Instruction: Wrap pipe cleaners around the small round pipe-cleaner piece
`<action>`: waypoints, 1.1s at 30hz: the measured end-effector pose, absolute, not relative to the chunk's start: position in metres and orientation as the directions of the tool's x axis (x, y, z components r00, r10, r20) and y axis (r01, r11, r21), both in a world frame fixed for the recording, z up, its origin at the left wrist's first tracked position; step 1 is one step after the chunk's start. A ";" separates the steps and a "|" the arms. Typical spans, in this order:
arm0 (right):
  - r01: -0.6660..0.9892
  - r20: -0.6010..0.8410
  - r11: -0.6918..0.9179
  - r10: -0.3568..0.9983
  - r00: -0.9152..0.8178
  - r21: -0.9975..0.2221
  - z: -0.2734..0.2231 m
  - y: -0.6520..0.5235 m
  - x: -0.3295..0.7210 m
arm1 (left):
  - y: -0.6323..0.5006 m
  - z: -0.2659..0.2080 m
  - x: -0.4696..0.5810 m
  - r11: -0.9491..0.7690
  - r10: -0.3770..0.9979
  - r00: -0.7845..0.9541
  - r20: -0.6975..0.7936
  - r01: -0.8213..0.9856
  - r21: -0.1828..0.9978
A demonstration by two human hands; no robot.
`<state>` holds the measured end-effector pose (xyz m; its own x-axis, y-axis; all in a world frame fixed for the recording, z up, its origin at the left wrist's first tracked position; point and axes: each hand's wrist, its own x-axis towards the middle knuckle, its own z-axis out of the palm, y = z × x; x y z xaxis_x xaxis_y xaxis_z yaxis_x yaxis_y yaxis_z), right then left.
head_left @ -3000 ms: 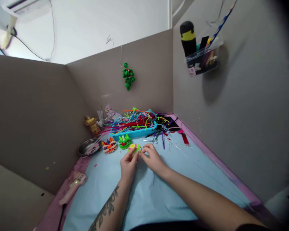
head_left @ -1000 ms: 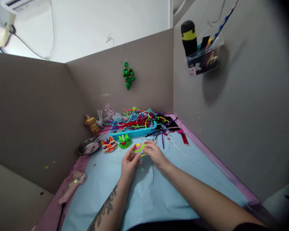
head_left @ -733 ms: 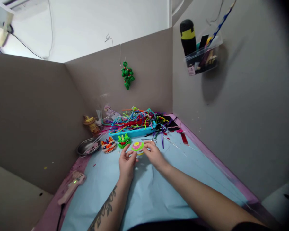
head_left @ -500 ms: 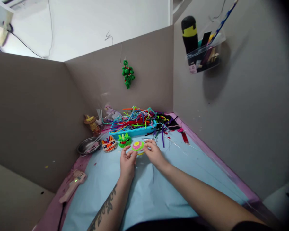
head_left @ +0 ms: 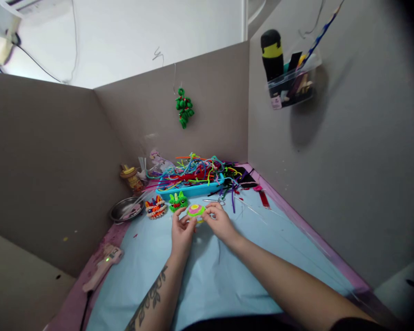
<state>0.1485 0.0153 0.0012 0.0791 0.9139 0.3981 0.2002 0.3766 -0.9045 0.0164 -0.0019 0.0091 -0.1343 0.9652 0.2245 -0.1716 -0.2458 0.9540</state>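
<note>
Between my two hands is a small round piece of coiled pipe cleaner (head_left: 195, 210), yellow in the middle, then pink, with a bright green rim. My left hand (head_left: 182, 230) pinches its left edge between thumb and fingers. On the other side my right hand (head_left: 218, 220) grips the green rim with its fingertips. A bit of yellow strand shows below the disc. Just beyond my left hand sit a green pipe-cleaner animal head (head_left: 178, 202) and an orange one (head_left: 156, 208). A pair of scissors (head_left: 214, 200) lies behind my right hand.
A blue tray (head_left: 189, 191) heaped with colourful pipe cleaners stands at the back. To the left are a metal bowl (head_left: 115, 212) and a pink glue gun (head_left: 105, 268) with a lit green light. A clear bin (head_left: 290, 87) hangs on the right wall. Grey panels enclose the table.
The coiled disc has tilted slightly, and its yellow strand shows less below it. Both hands keep their grip, with the right fingers shifted a little lower along the rim.
</note>
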 end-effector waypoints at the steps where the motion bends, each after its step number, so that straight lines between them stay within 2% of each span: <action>1: 0.208 0.404 0.384 0.913 0.063 -0.900 0.002 0.014 0.148 | -0.001 0.009 0.016 -0.249 0.966 -0.119 0.232 -0.159 0.955; 8: 0.233 0.465 0.456 0.885 -0.016 -0.859 0.007 0.011 0.150 | 0.001 0.005 0.010 -0.230 0.967 -0.131 0.218 -0.079 0.970; 10: 0.236 0.477 0.460 0.879 0.016 -0.856 0.006 0.012 0.149 | -0.001 0.005 0.010 -0.300 0.935 -0.195 0.295 0.008 0.954; 13: 0.254 0.489 0.453 0.866 0.103 -0.855 0.003 0.013 0.148 | -0.005 0.003 0.012 -0.425 0.817 -0.310 0.487 0.249 0.870; 15: 0.267 0.514 0.469 0.848 0.129 -0.842 0.000 0.012 0.145 | -0.007 0.001 0.014 -0.444 0.816 -0.244 0.524 0.316 0.839; 18: 0.293 0.566 0.521 0.818 0.097 -0.802 -0.001 0.008 0.142 | -0.010 -0.001 0.017 -0.412 0.893 -0.097 0.440 0.216 0.885; 20: 0.320 0.589 0.546 0.807 0.047 -0.774 -0.002 0.006 0.140 | -0.009 -0.002 0.017 -0.379 0.918 -0.069 0.391 0.138 0.915; 27: 0.443 0.634 0.614 0.764 -0.123 -0.654 0.000 0.003 0.146 | 0.000 -0.004 0.010 -0.314 0.946 -0.075 0.314 0.013 0.949; 33: 0.464 0.649 0.602 0.757 -0.075 -0.650 0.005 0.007 0.156 | 0.001 -0.002 0.010 -0.273 0.956 -0.146 0.256 -0.110 0.956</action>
